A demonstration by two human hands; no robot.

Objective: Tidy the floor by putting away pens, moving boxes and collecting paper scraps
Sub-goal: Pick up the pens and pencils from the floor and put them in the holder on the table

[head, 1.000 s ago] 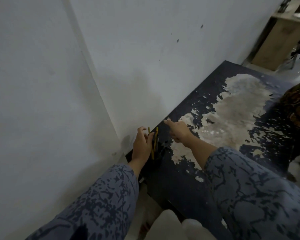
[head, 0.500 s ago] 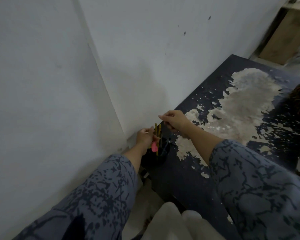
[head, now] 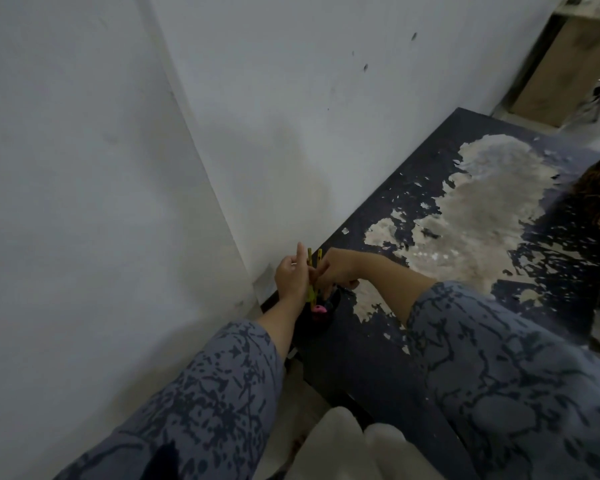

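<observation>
Where the table (head: 378,358) meets the wall (head: 257,116), both hands grip pens (head: 311,271).

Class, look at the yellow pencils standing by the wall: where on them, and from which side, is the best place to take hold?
Grip the yellow pencils at their upper ends, coming down from above. They stand nearly upright, with their lower parts hidden between the left hand and right hand.

The hands' grip hides most of the yellow pens (head: 311,271); the dark holder (head: 321,315) below is indistinct.
</observation>
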